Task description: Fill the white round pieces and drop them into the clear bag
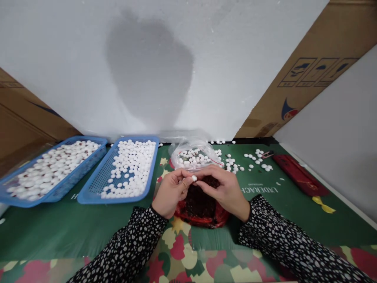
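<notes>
A small white ball (194, 178) is pinched between my two hands near the middle of the view. My left hand (173, 190) has its thumb and fingertips closed on the ball's left side. My right hand (225, 190) meets it from the right, thumb and forefinger closed at the ball. Beneath both hands lies a red bag (203, 222) holding a dark brown mass (200, 202). Just behind them, a clear plastic bag (193, 151) lies open with many white balls inside.
Two blue baskets (88, 196) (55, 194) of white balls stand at the left. Loose white balls (231, 162) lie right of the clear bag. A red pouch (300, 173) and yellow ribbon (324, 205) are further right. A white panel (206, 78) stands behind.
</notes>
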